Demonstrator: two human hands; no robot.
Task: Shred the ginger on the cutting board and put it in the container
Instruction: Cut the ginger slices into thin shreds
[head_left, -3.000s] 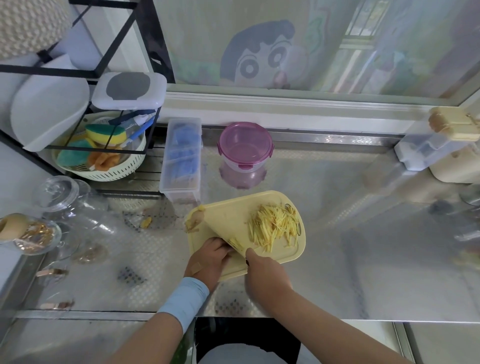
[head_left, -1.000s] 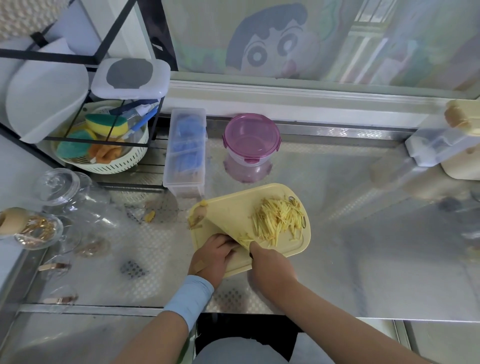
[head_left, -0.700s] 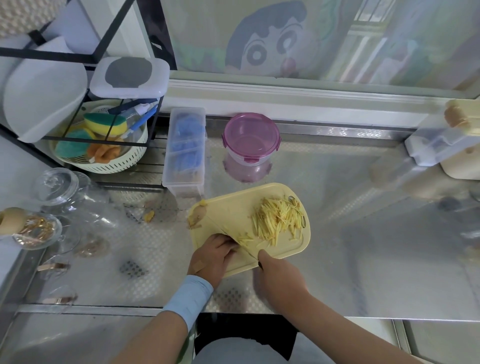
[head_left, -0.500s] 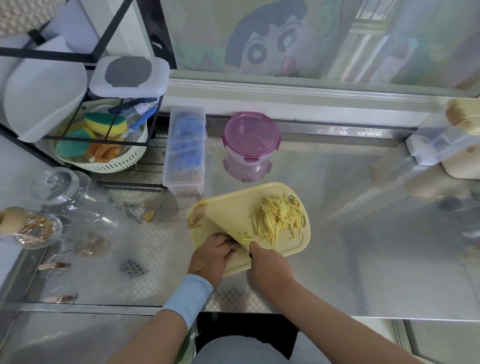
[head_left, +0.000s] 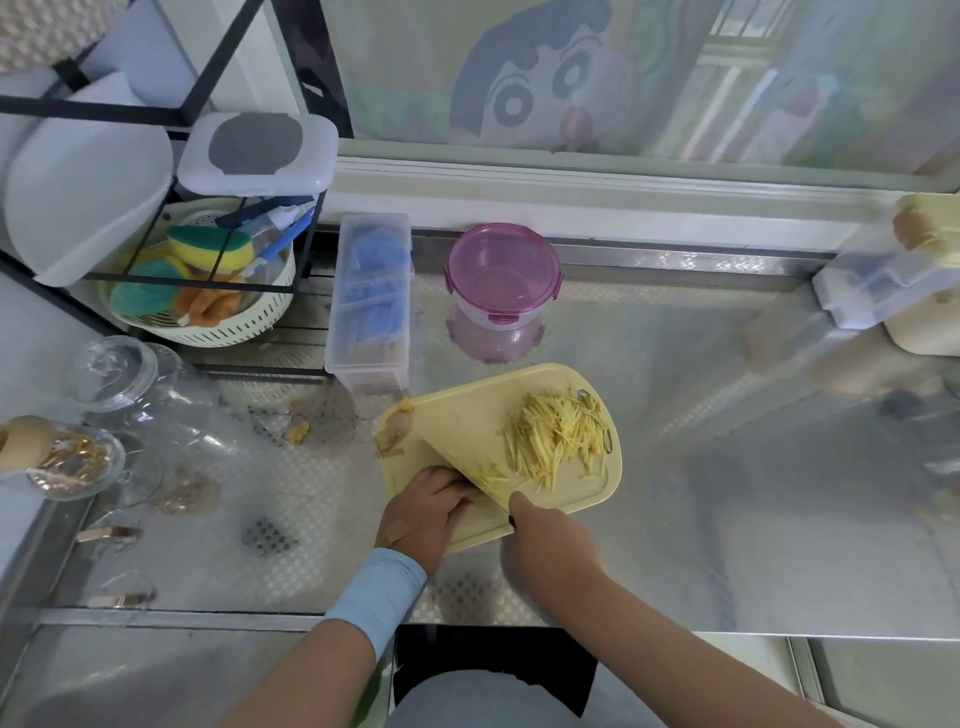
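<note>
A steel counter (head_left: 727, 467) fills the head view, with a black wire rack (head_left: 104, 111) at 10 o'clock. A pale yellow cutting board (head_left: 519, 384) lies at an angle near the centre of the counter.

Beyond the board's far left corner, at 11 o'clock from it, a long clear box (head_left: 371, 296) holding blue items stands on the counter. At 12 o'clock from the board is the round container (head_left: 503, 270), well apart from it, with its pink lid on. A cream slotted basket (head_left: 228, 327) of sponges sits under the rack. Glass jars (head_left: 135, 384) stand at 9 o'clock along the left edge.

Both hands work at the board's near edge, at 6 o'clock, close together with the blade between them. The right hand (head_left: 550, 540) is wrapped round the handle of a broad knife (head_left: 462, 457), whose blade runs across the board toward 11 o'clock. The left hand (head_left: 423, 514), above a light blue cuff (head_left: 379, 597), has its fingers curled down against the board just beside the blade. Whether it holds anything cannot be told.

The shredded ginger (head_left: 558, 436) lies in a loose heap on the board's right half, at 2 o'clock from the hands. A few strips lie right at the blade. An uncut ginger piece (head_left: 393, 431) rests at the board's left corner, at 9 o'clock. A small yellow scrap (head_left: 300, 431) lies on the counter farther left.
</note>
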